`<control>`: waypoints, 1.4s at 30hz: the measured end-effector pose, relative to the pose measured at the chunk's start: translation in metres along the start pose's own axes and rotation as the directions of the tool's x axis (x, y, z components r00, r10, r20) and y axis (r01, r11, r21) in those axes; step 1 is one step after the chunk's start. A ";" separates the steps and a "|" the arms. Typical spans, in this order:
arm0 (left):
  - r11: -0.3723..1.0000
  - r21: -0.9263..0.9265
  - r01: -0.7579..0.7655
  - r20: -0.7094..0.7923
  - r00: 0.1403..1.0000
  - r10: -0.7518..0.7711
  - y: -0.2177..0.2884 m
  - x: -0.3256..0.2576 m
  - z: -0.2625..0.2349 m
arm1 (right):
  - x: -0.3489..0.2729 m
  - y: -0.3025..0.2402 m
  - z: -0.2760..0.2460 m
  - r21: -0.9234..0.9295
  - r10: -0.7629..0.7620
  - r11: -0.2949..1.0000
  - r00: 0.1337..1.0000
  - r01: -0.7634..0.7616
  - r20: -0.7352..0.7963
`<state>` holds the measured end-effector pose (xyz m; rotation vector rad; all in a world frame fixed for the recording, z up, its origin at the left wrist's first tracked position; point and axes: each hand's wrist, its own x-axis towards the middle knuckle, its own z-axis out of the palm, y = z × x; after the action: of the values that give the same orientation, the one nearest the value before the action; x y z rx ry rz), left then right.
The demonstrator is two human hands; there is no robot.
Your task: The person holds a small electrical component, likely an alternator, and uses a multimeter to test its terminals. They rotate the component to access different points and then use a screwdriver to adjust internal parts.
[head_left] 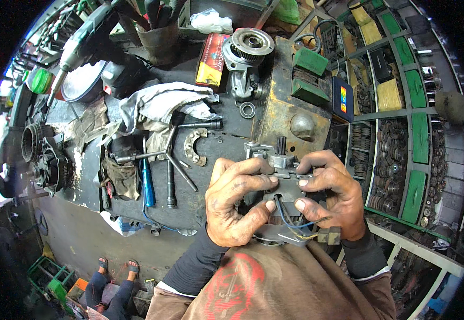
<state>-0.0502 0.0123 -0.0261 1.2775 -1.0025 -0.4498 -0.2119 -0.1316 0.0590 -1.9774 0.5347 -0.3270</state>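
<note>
Close to my body, both hands grip a grey metal unit that looks like an alternator (pixel 282 220), with a dark cover plate (pixel 287 188) on its near side. My left hand (pixel 237 200) is closed on the left of it, thumb and fingertips pressing the cover's edge. From the right, my right hand (pixel 334 194) pinches the same cover with thumb and fingers. Blue and black wires (pixel 283 216) come out of a hole in the cover and run to a pale connector (pixel 329 236). A splined shaft (pixel 281 145) stands up beyond my fingers. The unit's underside is hidden.
A lug wrench (pixel 166 153), a blue screwdriver (pixel 147 184), a curved metal part (pixel 192 146) and a grey rag (pixel 162 104) lie on the bench. Further back are a geared housing (pixel 245 58), a ring bearing (pixel 247 110) and a drill (pixel 85 42). Shelves (pixel 384 114) fill the right; a person's legs (pixel 112 290) show lower left.
</note>
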 end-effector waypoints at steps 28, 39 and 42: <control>0.937 0.342 0.078 0.022 0.996 -0.091 0.037 -0.029 0.024 | 0.136 -0.040 -0.052 -0.327 0.033 0.917 0.773 0.229 0.633; 0.905 0.383 0.186 -0.155 0.979 -0.135 0.041 -0.034 0.042 | 0.194 0.101 0.174 0.187 0.041 0.512 -0.242 0.838 0.970; 0.916 0.357 0.184 -0.142 0.980 -0.142 0.040 -0.035 0.039 | 0.186 0.110 0.185 0.189 0.072 0.491 -0.256 0.850 0.964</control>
<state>-0.1096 0.0282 -0.0033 1.7166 -0.9129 -0.3185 0.0072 -0.1245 -0.1222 -2.2812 -1.5067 1.1340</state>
